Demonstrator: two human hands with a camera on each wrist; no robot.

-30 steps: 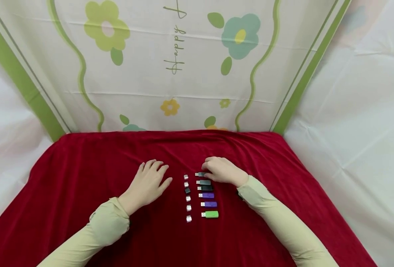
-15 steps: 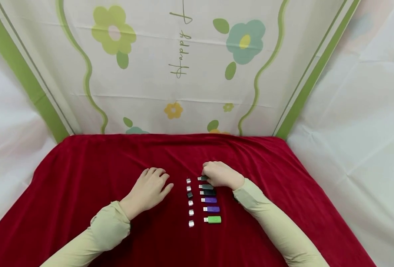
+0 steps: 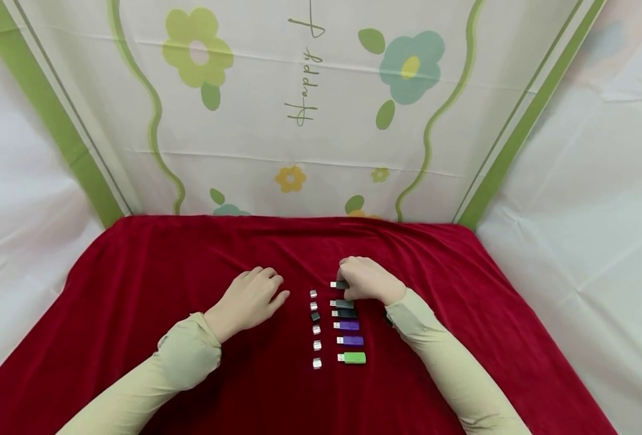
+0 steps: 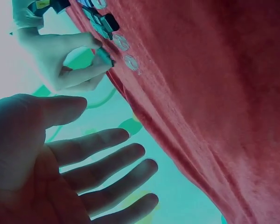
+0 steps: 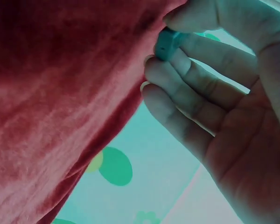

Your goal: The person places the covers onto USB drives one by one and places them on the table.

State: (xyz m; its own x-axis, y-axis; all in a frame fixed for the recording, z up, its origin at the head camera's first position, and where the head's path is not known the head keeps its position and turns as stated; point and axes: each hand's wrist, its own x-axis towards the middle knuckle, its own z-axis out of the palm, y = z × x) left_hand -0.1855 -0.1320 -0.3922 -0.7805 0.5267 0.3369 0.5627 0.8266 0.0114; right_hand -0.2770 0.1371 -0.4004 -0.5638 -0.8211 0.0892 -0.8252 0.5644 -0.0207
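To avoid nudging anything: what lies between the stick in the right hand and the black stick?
In the head view, one grey stick lies between the held stick and the black stick; the right hand is close to it.

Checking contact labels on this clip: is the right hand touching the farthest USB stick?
Touching. The left wrist view shows the right hand pinching that USB stick from both sides.

Draped booth (image 3: 581, 241) — floral backdrop (image 3: 342, 136)
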